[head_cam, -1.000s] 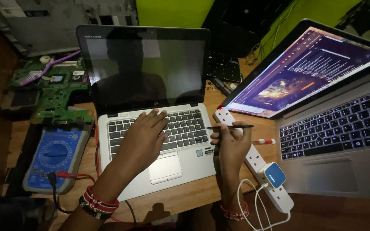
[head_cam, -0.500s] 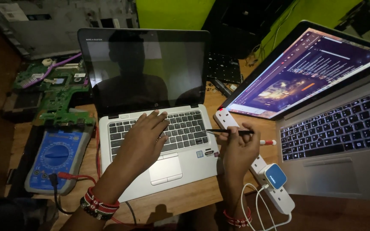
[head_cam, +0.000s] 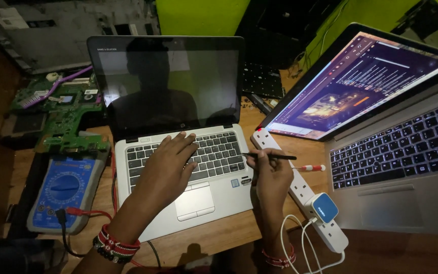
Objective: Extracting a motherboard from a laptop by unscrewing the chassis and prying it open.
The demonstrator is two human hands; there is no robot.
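Head view: silver laptop (head_cam: 188, 167) sits open on the bench (head_cam: 229, 236), screen dark.
Left hand (head_cam: 171, 170): spread flat on the keys, gripping nothing.
Right hand (head_cam: 272, 175): pinched on a thin black tool (head_cam: 269, 156) (tip at the keyboard's right edge).
Advice: steady the chassis, keep the tip light.

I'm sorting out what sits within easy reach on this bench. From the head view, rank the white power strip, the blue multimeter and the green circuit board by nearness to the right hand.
From the right hand:
1. White power strip, just to its right.
2. Blue multimeter, far left, beyond the small laptop.
3. Green circuit board, upper left, behind the multimeter.
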